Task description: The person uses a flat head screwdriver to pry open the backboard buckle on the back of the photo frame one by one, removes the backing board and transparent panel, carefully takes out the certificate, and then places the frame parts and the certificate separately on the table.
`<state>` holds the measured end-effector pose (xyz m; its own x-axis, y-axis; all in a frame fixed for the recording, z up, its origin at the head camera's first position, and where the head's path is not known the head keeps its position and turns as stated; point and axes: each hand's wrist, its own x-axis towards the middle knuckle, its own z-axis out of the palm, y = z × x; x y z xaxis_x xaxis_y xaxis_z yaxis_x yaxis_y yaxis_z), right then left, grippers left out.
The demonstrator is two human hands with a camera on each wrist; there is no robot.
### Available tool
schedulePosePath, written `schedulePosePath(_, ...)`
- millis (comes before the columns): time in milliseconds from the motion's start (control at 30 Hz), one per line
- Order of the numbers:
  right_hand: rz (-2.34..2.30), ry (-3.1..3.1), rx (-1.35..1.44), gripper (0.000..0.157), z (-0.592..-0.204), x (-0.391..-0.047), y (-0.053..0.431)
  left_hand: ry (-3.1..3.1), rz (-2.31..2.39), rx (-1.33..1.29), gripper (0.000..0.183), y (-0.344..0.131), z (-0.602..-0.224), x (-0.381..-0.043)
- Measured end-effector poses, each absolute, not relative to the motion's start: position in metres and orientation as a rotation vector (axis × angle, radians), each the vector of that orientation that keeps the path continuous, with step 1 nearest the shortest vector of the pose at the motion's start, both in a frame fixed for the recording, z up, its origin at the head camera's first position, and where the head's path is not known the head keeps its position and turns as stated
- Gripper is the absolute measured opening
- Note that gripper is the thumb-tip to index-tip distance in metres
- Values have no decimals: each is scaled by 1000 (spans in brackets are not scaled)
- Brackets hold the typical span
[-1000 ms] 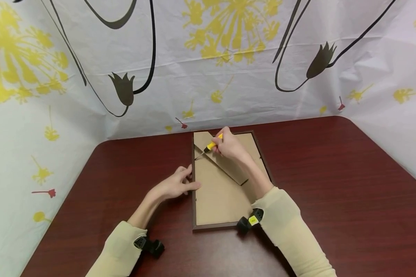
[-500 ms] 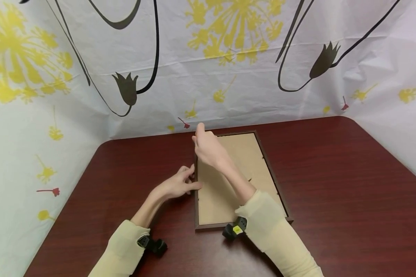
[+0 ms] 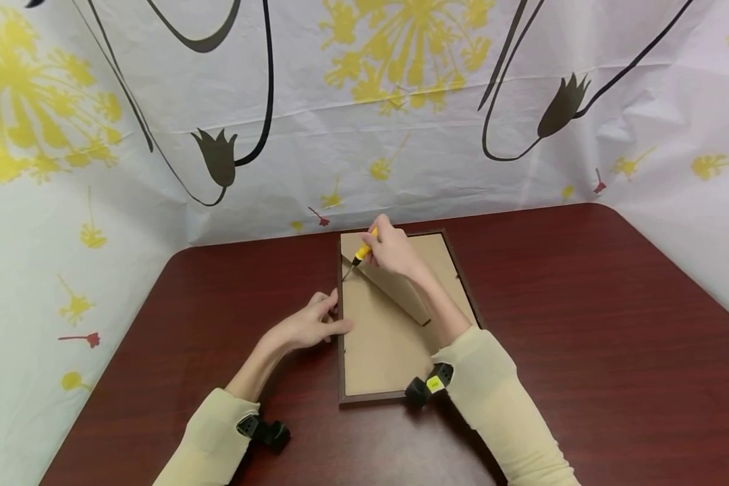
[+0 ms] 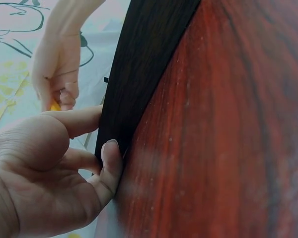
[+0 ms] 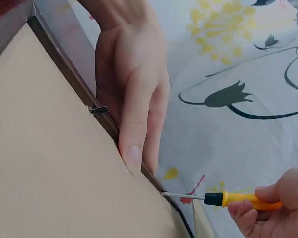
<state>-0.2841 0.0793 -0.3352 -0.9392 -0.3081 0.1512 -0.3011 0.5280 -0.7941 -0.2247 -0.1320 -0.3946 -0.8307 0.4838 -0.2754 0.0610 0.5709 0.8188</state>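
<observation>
Okay, at nine o'clock on the brown picture frame, pinching its rim with left hand, thumb over the backing board, gap closed to rim thickness. Lies back-up on dark red table, toward twelve o'clock, near patterned sheet. At ten, meeting frame's inner edge with tip of yellow screwdriver. Toward eleven-twelve, gripping that handle in right hand, fingers curled close round it. Next, seeing cardboard strut slanting from ten toward four, partly behind right forearm. At two, small dark tab.
</observation>
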Motion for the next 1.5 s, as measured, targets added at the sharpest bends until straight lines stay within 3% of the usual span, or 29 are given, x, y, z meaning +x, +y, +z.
schedulePosePath(400, -1051, 2970, -974, 13, -328, -263, 30, 2351, 1153, 429, 89, -131, -395, -226)
schedulePosePath(867, -1399, 2765, -634, 16, -338, -275, 79, 2328, 1190, 411, 88, -130, -396, -226)
schedulePosePath(1500, -1632, 2512, -566, 20, -346, -276, 116, 2347, 1197, 407, 89, -132, -396, -226)
